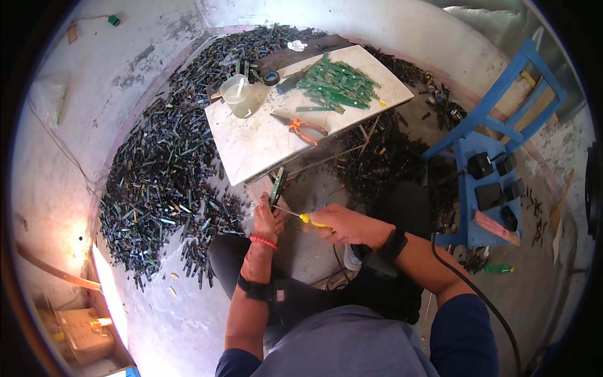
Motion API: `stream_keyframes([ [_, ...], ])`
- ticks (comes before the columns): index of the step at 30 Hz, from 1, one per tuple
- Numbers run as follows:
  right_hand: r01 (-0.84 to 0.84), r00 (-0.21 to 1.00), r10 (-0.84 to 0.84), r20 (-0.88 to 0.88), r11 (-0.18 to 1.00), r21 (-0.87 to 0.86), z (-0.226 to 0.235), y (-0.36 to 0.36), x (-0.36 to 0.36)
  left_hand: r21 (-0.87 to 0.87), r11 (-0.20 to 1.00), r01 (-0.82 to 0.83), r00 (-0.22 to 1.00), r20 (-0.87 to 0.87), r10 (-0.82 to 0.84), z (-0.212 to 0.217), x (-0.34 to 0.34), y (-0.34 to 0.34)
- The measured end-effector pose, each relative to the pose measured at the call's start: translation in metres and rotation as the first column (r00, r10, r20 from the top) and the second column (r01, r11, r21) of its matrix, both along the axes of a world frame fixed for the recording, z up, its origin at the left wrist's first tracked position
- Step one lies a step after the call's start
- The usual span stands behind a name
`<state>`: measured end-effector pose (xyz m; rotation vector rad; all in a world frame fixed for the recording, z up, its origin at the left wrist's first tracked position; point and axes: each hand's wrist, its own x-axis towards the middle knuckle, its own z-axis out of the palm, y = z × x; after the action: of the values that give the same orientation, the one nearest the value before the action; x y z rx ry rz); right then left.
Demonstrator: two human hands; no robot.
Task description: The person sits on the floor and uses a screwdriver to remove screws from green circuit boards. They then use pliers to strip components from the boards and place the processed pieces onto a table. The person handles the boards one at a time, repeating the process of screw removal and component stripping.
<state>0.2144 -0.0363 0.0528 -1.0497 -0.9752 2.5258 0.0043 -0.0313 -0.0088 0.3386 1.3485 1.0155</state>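
My left hand [268, 217] is closed around the lower end of a narrow green circuit board strip [277, 182], which stands up from my fist by the table's near edge. In my right hand [353, 224] is a screwdriver [306, 218] with a yellow handle. Its thin metal shaft points left and reaches my left hand beside the strip; whether the tip touches the board is too small to tell. Just behind my left hand is a flat brownish piece [259, 187], partly hidden by the hand and strip.
On the low white table [242, 147] lie orange-handled pliers [301, 128], a heap of green board strips [339, 81], a cloudy plastic tub [237, 97] and black tape [271, 78]. Dark strips [160, 169] cover the floor at left. A blue chair [468, 188] holding black adapters stands right.
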Motion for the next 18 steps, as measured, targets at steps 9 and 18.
stream_keyframes([
  [9, -0.58, 0.717, -0.529, 0.455, -0.092, 0.809, -0.019, -0.029, -0.022, 0.035, 0.999, -0.029, 0.992, -0.126, 0.033, -0.01, 0.003, -0.002],
  [18, -0.081, 0.994, 0.062, 0.093, 0.971, 0.223, -0.009, -0.001, 0.002, 0.115, 0.993, -0.013, 0.993, -0.115, 0.026, 0.0, 0.001, -0.004],
])
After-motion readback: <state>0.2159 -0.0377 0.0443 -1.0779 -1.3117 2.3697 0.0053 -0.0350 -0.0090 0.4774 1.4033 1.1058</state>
